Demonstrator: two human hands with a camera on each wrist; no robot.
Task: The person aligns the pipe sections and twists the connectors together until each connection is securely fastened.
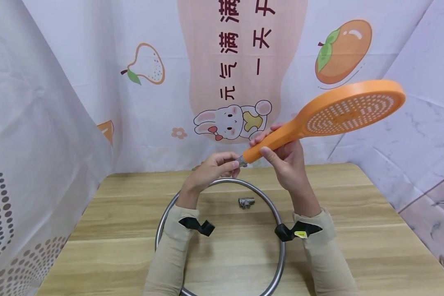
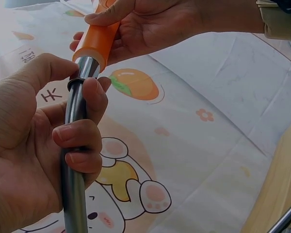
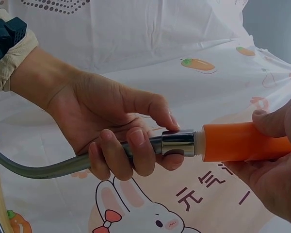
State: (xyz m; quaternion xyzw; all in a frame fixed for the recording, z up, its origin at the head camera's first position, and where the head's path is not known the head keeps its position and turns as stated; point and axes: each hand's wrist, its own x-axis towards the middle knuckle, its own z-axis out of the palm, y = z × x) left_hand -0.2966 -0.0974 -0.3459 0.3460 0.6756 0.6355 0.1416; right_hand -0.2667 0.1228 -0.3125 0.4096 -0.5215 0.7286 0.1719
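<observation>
My right hand (image 1: 286, 162) grips the handle of an orange shower head (image 1: 351, 107), raised above the table with its perforated face turned down toward me. At the handle's lower end, my left hand (image 1: 212, 168) curls round a grey metal shower hose (image 2: 76, 145). Thumb and forefinger pinch the hose's chrome end nut (image 3: 178, 143). In the right wrist view the nut sits in line with the handle end, and a narrow pale threaded band shows between them. From the left hand the hose loops down onto the table.
A small metal valve fitting (image 1: 246, 202) lies on the wooden table (image 1: 107, 230) inside the hose's loop. Behind and at both sides hang white printed cloths (image 1: 148, 123). A black strap with a camera mount (image 1: 197, 225) sits on each wrist.
</observation>
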